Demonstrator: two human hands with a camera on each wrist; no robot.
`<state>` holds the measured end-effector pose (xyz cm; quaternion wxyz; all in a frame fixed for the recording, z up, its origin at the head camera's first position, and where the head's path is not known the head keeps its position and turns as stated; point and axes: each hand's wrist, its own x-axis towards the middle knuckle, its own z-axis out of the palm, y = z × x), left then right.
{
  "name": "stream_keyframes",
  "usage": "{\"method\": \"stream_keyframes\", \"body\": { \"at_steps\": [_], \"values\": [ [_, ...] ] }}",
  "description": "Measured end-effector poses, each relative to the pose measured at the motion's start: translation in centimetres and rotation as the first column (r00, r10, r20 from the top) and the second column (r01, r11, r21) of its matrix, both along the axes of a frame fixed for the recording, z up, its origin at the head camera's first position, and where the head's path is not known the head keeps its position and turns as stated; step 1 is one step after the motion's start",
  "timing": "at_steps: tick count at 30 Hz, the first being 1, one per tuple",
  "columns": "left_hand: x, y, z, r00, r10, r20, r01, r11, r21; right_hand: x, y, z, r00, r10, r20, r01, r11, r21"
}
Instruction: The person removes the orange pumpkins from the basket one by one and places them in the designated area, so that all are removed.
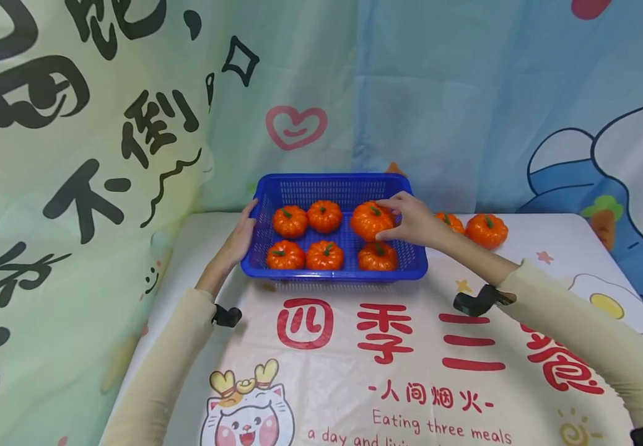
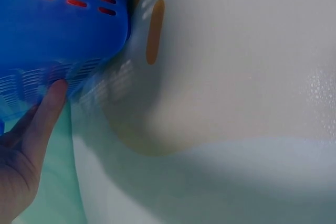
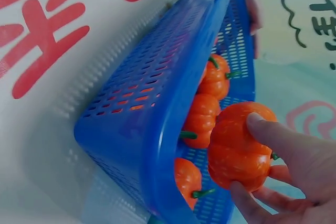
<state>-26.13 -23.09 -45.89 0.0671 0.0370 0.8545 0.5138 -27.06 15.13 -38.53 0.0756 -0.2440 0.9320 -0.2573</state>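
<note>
A small orange toy pumpkin [image 1: 369, 222] with a green stem is held between the thumb and fingers of my right hand [image 1: 415, 222], over the right part of a blue plastic basket [image 1: 335, 277]. In the right wrist view this pumpkin [image 3: 239, 150] is level with the basket's rim, above the pumpkins inside. My left hand [image 1: 239, 236] rests against the basket's left outer side, its fingers extended along the wall. The left wrist view shows a straight digit [image 2: 51, 106] touching the slotted wall. Several more pumpkins [image 1: 324, 255] sit in the basket in two rows.
Two more pumpkins [image 1: 487, 231] lie on the table to the right of the basket, one partly hidden by my right forearm. A printed cloth [image 1: 344, 365] covers the table. Hanging printed fabric [image 1: 427, 111] closes off the back and left.
</note>
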Motion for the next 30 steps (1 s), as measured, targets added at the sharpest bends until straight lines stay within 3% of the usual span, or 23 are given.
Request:
{"method": "stream_keyframes", "body": {
  "at_steps": [10,17,24,27,30],
  "values": [
    [-0.4,-0.2,-0.3,1.0,-0.002,-0.022,0.002,1.0,-0.008,3.5,3.3,2.8,0.999,-0.029,0.014,0.03,0.999,-0.034],
    [-0.4,-0.3,-0.5,1.0,-0.004,-0.007,0.004,1.0,-0.011,5.5,6.1,3.1,0.997,-0.069,0.033,0.071,0.996,-0.058],
    [-0.4,-0.2,-0.3,1.0,0.013,-0.003,-0.013,1.0,0.007,6.5,8.6,3.5,0.992,-0.123,0.013,0.124,0.991,-0.047],
    [-0.2,-0.1,0.2,1.0,0.004,0.016,-0.005,1.0,0.03,6.8,9.4,3.4,0.989,-0.145,0.007,0.145,0.988,-0.046],
    [0.5,0.4,1.6,0.999,-0.003,0.039,0.002,0.999,0.034,7.1,10.2,3.1,0.986,-0.165,0.013,0.166,0.985,-0.04]
  ]
}}
